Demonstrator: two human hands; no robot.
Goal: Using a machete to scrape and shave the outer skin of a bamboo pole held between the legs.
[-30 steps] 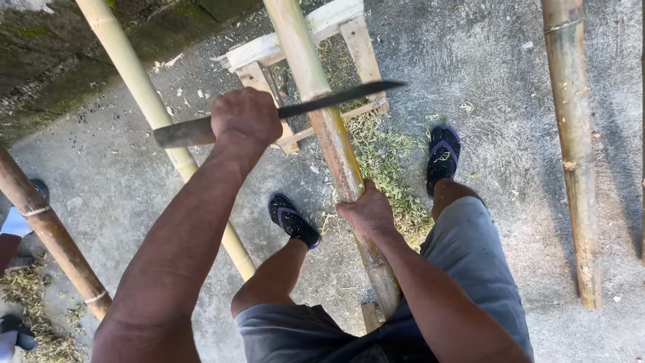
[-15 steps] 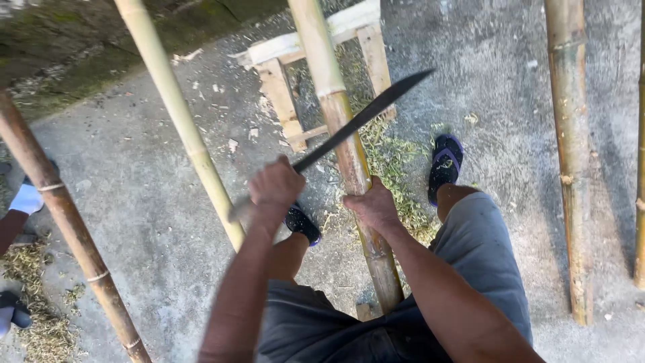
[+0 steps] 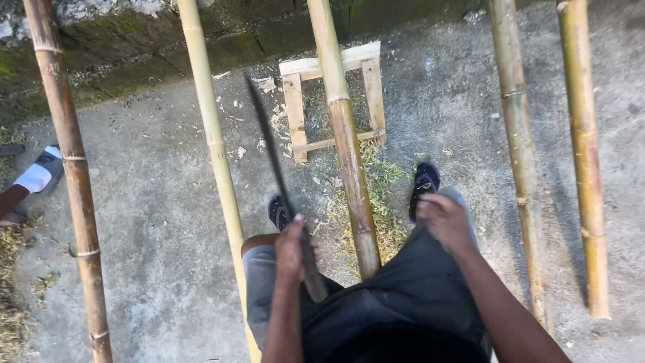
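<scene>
My left hand (image 3: 292,247) is shut on the handle of a long dark machete (image 3: 269,151). Its blade points away from me, in the gap between a yellow bamboo pole (image 3: 215,148) and the middle bamboo pole (image 3: 344,141). The middle pole rests on a small wooden stand (image 3: 295,111) and runs back between my legs. My right hand (image 3: 443,220) is off the pole, loosely curled over my right knee with nothing in it. My feet in dark sandals (image 3: 425,181) stand on either side of the middle pole.
More bamboo poles lie on the concrete: a brown one (image 3: 70,175) at the left and two (image 3: 516,134) (image 3: 583,148) at the right. Green shavings (image 3: 384,185) lie around the stand. A mossy stone wall (image 3: 134,33) runs along the top. Another person's foot (image 3: 37,176) shows at the left edge.
My left hand has swung the machete from across the middle pole to its left side, blade now pointing away. My right hand has let go of the pole and moved to my knee.
</scene>
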